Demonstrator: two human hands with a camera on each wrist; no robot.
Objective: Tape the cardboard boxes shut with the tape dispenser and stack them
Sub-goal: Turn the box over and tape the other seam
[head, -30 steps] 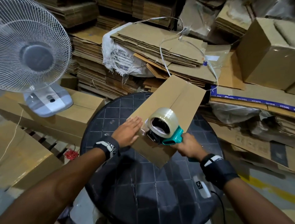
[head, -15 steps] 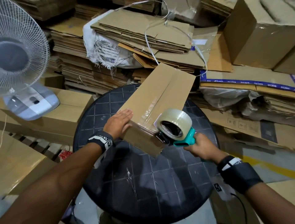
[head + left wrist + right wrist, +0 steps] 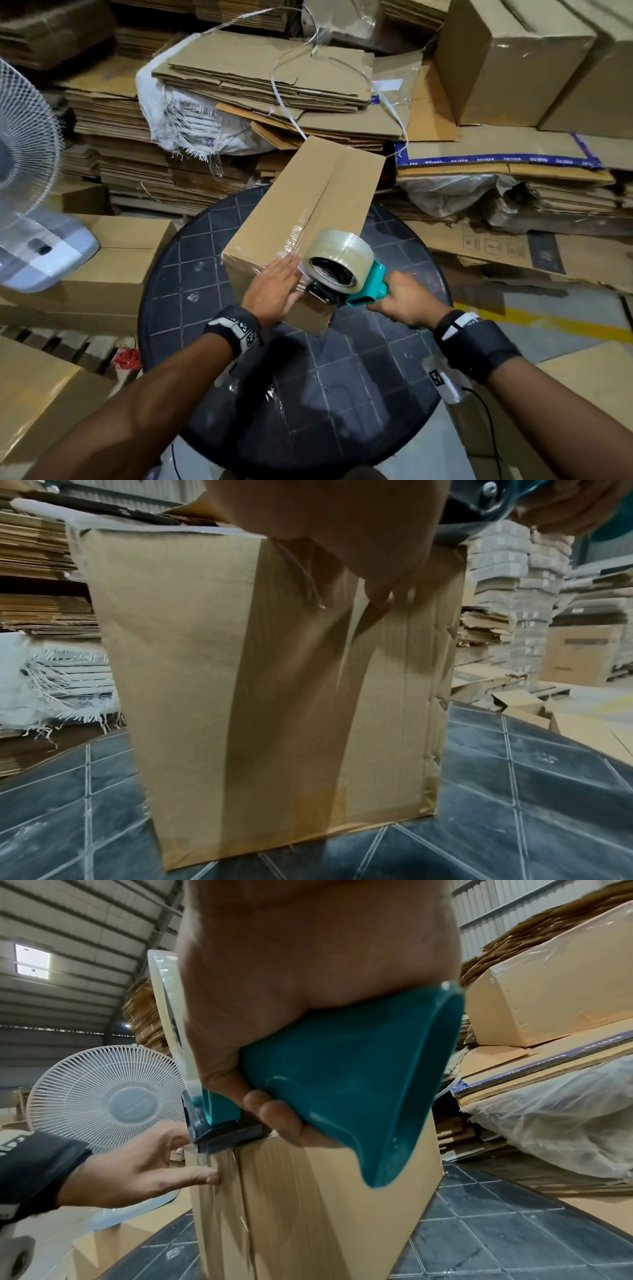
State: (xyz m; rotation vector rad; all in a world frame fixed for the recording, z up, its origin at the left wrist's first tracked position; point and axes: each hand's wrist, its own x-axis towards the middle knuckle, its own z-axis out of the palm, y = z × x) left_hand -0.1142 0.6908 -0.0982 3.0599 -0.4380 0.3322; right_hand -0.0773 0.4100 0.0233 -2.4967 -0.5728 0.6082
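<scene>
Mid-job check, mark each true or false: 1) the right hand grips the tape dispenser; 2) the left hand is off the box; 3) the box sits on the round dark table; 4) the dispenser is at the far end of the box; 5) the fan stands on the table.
1) True. The right hand grips the teal handle of the tape dispenser.
2) False. The left hand lies flat on the near end of the box, fingers straight, by the tape.
3) True. The box rests on the round dark table.
4) False. The dispenser is at the box's near end, at the edge closest to the person.
5) False. The fan stands off the table, to the left, its base on another carton.
</scene>
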